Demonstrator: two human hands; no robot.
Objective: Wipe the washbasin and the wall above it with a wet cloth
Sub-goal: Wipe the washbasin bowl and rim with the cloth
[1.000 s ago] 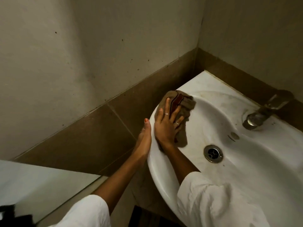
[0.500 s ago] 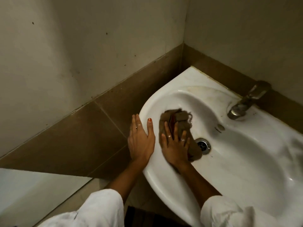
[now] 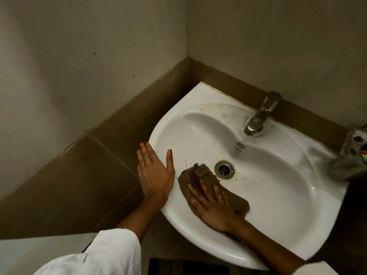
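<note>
A white washbasin (image 3: 278, 175) sits in the corner, its metal drain (image 3: 224, 169) near the middle. A brown wet cloth (image 3: 200, 173) lies on the bowl's near-left slope, just left of the drain. My right hand (image 3: 214, 209) presses flat on the cloth with fingers spread. My left hand (image 3: 154, 173) rests open on the basin's left rim, thumb on the rim, fingers over the outer edge. The beige wall (image 3: 278, 46) rises above the basin behind the tap.
A metal tap (image 3: 258, 118) stands at the basin's back edge. Brown tiles (image 3: 89, 175) band the lower walls. Some blurred items (image 3: 351, 155) crowd the basin's right end. A pale surface (image 3: 39, 253) lies at the lower left.
My right hand has dragged the cloth from the basin's upper-left rim down into the bowl, toward me past the drain. My left hand shifted slightly along the left rim.
</note>
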